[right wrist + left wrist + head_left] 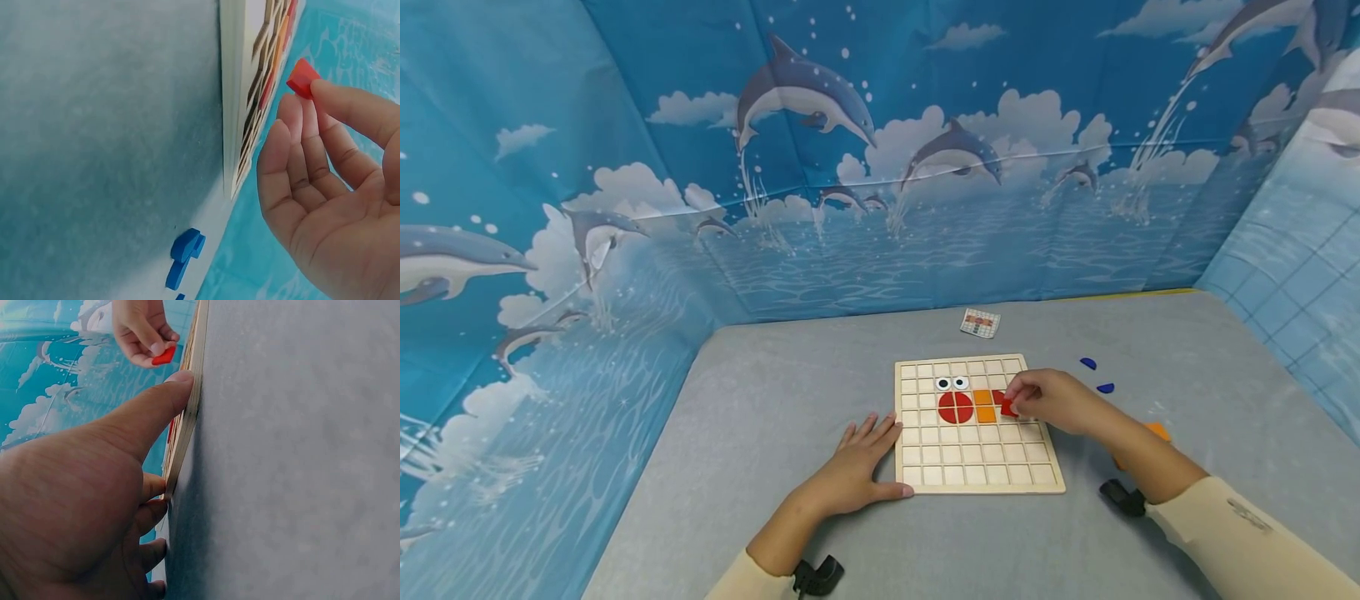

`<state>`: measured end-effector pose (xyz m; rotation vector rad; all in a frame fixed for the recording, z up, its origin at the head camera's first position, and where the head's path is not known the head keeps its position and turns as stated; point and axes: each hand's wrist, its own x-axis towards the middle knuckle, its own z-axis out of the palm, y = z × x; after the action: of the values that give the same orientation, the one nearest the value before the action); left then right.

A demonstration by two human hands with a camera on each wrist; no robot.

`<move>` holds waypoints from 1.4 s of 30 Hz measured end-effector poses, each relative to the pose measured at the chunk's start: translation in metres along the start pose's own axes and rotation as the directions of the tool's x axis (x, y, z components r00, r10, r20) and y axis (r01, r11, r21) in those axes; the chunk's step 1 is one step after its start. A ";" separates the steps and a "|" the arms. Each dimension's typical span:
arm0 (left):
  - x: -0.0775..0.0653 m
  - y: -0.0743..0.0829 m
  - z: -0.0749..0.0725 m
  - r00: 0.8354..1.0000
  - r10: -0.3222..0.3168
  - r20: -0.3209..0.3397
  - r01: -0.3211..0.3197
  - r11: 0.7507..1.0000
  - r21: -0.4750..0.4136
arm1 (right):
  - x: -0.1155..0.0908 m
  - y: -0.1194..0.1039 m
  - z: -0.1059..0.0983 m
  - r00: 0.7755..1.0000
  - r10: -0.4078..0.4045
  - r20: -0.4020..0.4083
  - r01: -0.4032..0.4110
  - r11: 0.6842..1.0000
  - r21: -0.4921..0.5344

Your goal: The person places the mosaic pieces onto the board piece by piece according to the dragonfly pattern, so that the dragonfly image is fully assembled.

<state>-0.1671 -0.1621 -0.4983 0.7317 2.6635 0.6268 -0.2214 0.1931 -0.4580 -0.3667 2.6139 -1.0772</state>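
A wooden grid board lies on the grey table. In its upper cells sit two eye pieces, a red circle of quarter pieces, orange square tiles and another red piece. My right hand pinches a small red tile between thumb and fingers, close over the board's right part. My left hand rests at the board's left side, its fingertips at the left edge and its thumb on the near corner, fingers spread.
Two blue half-round pieces lie right of the board. Orange pieces are partly hidden by my right forearm. A small printed pattern card lies behind the board. A dolphin-print curtain hangs along the table's back and sides.
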 end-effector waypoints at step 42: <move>0.000 0.004 -0.002 1.000 -0.002 -0.005 0.002 1.000 -0.004 | 0.005 -0.001 0.019 0.997 -0.037 -0.065 0.027 0.989 -0.146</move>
<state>-0.1660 -0.1600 -0.4948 0.7272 2.6663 0.6339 -0.2192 0.1782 -0.4706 -0.4121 2.7646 -0.9266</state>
